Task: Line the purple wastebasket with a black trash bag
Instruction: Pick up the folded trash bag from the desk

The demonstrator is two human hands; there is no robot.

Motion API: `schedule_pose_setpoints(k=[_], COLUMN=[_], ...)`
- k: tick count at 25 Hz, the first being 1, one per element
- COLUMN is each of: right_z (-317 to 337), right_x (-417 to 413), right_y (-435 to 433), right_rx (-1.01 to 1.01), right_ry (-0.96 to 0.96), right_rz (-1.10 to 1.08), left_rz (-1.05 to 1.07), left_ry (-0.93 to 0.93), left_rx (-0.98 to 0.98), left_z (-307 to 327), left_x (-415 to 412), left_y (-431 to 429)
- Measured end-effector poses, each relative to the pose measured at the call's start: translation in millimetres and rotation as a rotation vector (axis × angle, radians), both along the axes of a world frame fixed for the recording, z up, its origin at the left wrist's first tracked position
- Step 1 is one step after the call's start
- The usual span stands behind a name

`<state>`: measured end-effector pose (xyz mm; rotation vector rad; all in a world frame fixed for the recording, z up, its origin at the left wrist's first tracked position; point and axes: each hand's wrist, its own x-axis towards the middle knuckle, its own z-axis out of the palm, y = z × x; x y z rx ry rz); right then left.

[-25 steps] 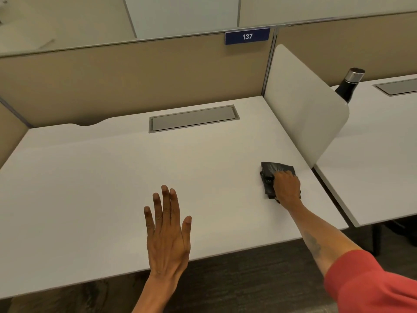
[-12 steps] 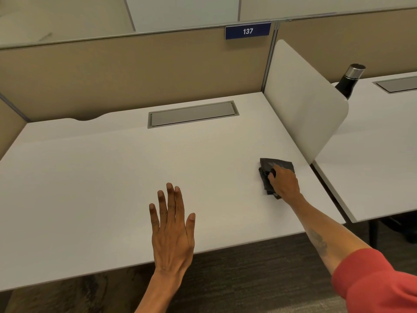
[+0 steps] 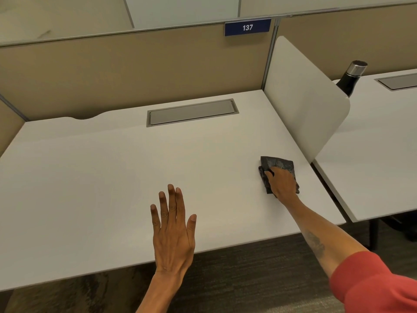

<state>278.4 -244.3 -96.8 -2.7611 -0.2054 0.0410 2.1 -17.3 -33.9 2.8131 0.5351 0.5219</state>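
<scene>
The folded black trash bag (image 3: 277, 166) lies flat on the white desk (image 3: 112, 177) under your right hand (image 3: 282, 182), its far edge sticking out beyond your fingertips. Your fingers curl down onto its near half, pressing or gripping the plastic; you cannot tell which from here. Just right of that hand stands the white divider panel (image 3: 302, 98), and past it, on the neighbouring desk, a black bottle (image 3: 350, 79) with a metal cap. Well to the left, your left hand (image 3: 172, 231) hovers flat at the desk's near edge, palm down, fingers spread, holding nothing. Beyond it sits the grey cable hatch (image 3: 191, 114)
</scene>
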Motion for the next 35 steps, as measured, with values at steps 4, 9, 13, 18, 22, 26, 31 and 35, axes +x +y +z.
schedule_pose_setpoints(k=[4, 9, 13, 18, 22, 26, 31, 35], right_z=[0, 13, 23, 33, 42, 59, 96, 132], right_x=[-2, 0, 3, -1, -11, -23, -47, -84], right_y=[5, 13, 7, -2, -9, -19, -24, -22], right_rx=[0.131, 0.341, 0.429, 0.555, 0.592, 0.552, 0.33, 0.179], right_ry=[0.015, 0.016, -0.008, -0.087, -0.172, -0.268, -0.393, -0.447], right_rz=[-0.119, -0.308, -0.393, -0.438, -0.446, -0.391, -0.289, -0.237], left_rz=[-0.01, -0.003, -0.01, -0.019, -0.034, -0.044, -0.069, -0.097], left_ry=[0.007, 0.017, 0.014, 0.009, 0.006, 0.0, -0.038, -0.065], left_rx=[0.004, 0.012, 0.015, 0.003, 0.007, 0.003, 0.014, 0.032], left_z=[0, 4, 8, 11, 14, 20, 35, 57], left_x=[-1, -5, -11, -18, -25, -34, -49, -66], left_y=[-2, -2, -3, -5, -7, -8, -11, -15])
